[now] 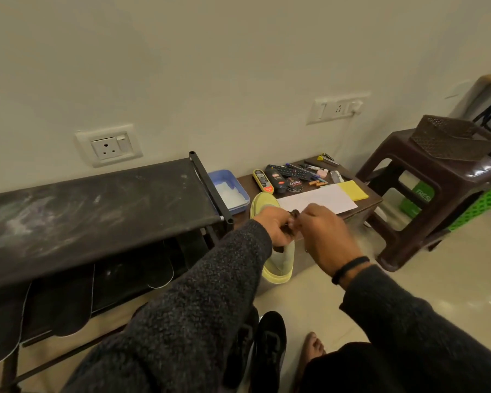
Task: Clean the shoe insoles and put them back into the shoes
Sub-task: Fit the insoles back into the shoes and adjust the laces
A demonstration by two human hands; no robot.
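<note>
Left hand [272, 226] gripping yellow insole [278, 262], blue tray [240, 191] holding white cloth [228, 194]

The room is dim, with a warm yellowish cast. Soft glare patches lie on the pale floor tiles [465, 285] at right and on the brown plastic stool [437, 177]. The space under the black rack [97, 211] is deep shadow. Straight lines bend near the edges, and the whole picture is slightly soft.
</note>
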